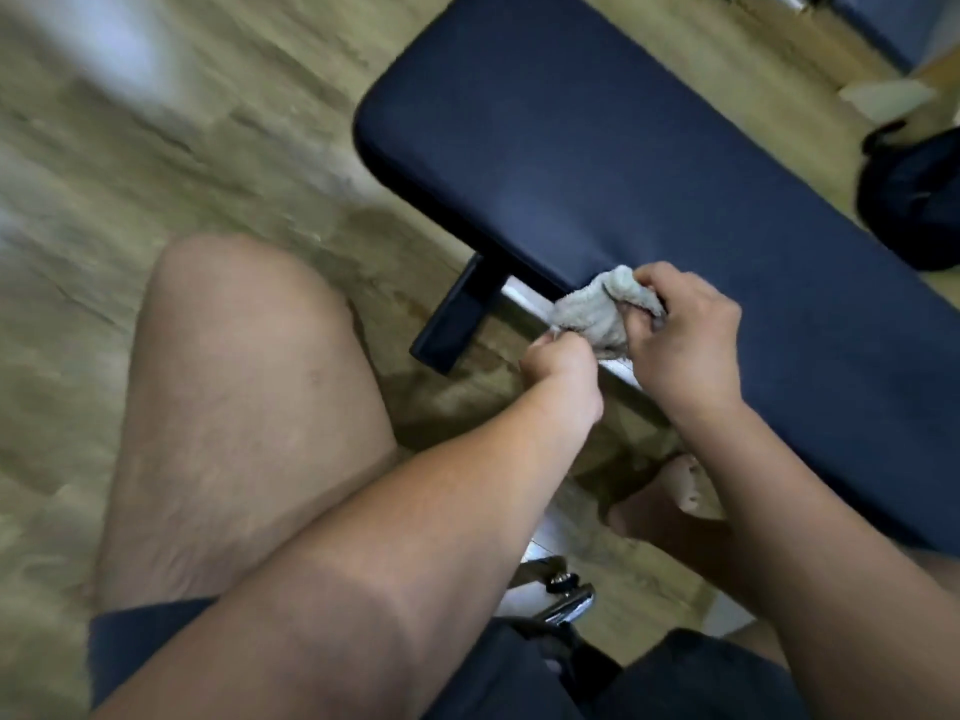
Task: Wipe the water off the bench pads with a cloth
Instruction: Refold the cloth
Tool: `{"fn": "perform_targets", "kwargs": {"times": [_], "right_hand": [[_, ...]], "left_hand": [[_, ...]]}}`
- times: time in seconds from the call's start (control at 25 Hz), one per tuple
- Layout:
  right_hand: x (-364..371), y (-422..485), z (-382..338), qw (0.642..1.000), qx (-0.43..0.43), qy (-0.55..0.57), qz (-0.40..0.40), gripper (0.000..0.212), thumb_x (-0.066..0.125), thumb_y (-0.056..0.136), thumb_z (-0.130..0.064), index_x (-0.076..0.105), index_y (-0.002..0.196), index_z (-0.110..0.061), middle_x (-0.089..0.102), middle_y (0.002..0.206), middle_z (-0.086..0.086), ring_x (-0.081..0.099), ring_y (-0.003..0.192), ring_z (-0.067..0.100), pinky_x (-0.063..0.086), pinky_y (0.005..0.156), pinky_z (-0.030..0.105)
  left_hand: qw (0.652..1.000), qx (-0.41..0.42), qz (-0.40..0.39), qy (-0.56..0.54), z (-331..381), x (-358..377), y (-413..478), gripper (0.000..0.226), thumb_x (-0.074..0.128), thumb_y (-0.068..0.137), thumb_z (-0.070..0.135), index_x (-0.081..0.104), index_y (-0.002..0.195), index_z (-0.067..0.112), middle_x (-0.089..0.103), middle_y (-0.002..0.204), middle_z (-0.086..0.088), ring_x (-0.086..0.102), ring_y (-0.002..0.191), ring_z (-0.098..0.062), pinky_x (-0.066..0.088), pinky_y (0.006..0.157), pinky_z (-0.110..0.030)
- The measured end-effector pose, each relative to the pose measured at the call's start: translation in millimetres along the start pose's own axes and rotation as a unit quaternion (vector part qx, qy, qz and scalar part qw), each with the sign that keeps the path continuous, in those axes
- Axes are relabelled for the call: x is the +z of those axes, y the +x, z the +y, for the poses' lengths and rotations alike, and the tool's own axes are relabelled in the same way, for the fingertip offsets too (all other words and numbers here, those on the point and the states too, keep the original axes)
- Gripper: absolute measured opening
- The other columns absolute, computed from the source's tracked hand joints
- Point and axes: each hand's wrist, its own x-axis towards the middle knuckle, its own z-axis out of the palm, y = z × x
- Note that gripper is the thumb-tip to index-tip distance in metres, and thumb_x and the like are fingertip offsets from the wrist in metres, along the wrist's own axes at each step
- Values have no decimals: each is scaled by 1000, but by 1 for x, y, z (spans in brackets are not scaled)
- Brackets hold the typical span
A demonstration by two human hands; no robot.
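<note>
Head view: the left hand (558, 366) pinches one corner of the cloth (587, 317) and the right hand (685, 345) grips its bunched other end, at the near edge of the pad (623, 148). Soft and limp, the cloth should handle best wadded under one palm.

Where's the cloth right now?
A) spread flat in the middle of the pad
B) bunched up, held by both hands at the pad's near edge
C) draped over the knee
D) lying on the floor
B: the cloth is a crumpled bunch, pinched by the left hand and gripped by the right hand at the near edge of the bench pad.
</note>
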Motion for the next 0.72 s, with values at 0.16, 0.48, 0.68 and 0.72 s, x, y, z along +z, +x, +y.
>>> {"fn": "perform_targets", "kwargs": {"times": [0.16, 0.48, 0.68, 0.72], "right_hand": [[-41, -52, 73, 997, 73, -8, -8, 13, 63, 82, -7, 64, 90, -16, 59, 74, 4, 47, 69, 17, 25, 63, 18], [-112, -166, 221, 950, 306, 3, 66, 7, 66, 83, -16, 63, 90, -16, 67, 79, 3, 61, 79, 28, 48, 80, 39], [-139, -220, 299, 895, 424, 44, 135, 6, 65, 82, -14, 62, 83, -19, 63, 71, -5, 61, 74, 23, 45, 70, 27], [-143, -233, 316, 873, 456, 60, 162, 7, 64, 82, -14, 61, 81, -20, 63, 70, -6, 61, 75, 23, 45, 67, 27]], "left_hand": [[978, -33, -24, 206, -72, 21, 0, 39, 44, 98, 7, 54, 135, 4, 64, 130, -9, 63, 117, -24, 51, 88, -31], [920, -81, -31, 383, -243, 80, -20, 22, 50, 96, 20, 67, 110, 20, 70, 106, 4, 56, 67, -15, 48, 56, -19], [874, -111, -51, 470, -343, 105, -14, 11, 56, 84, 23, 64, 92, 22, 64, 81, 10, 65, 85, -1, 46, 79, -13], [854, -116, -84, 500, -364, 111, -15, 11, 59, 84, 27, 61, 95, 25, 62, 81, 11, 65, 91, -1, 46, 81, -14]]}}
